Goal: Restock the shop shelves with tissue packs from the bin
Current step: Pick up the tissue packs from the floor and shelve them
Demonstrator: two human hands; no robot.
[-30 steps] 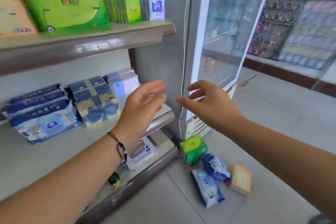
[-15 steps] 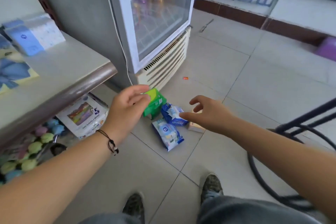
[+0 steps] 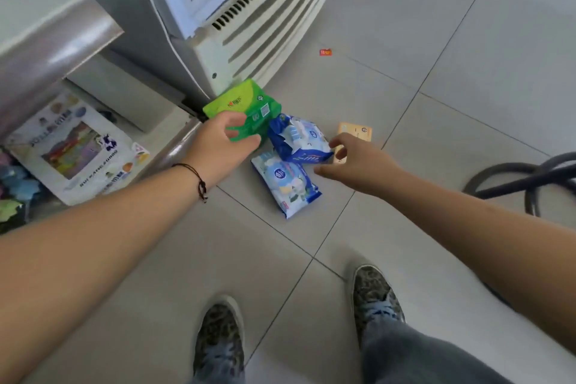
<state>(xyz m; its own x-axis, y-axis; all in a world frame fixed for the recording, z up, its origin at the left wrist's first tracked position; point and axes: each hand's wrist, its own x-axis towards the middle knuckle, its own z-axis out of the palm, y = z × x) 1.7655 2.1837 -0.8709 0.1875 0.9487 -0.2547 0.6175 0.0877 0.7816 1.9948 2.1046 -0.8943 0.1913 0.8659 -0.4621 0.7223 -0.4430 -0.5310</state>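
left hand (image 3: pixel 223 140) closing thumb and fingers over green pack (image 3: pixel 241 106), leaning on fridge (image 3: pixel 249 25) at 12 o'clock | right hand (image 3: pixel 355 162) reaching empty, fingers spread, for dark-blue pack (image 3: pixel 297 140) at its 9 o'clock | packs lying on floor (image 3: pixel 436 103), no bin showing

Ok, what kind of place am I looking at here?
Most likely a small shop. A glass-door display fridge stands on tiled floor beside a metal-edged shelf unit with packaged goods below, and tissue packs, like the green pack, lie on the floor by the left hand.
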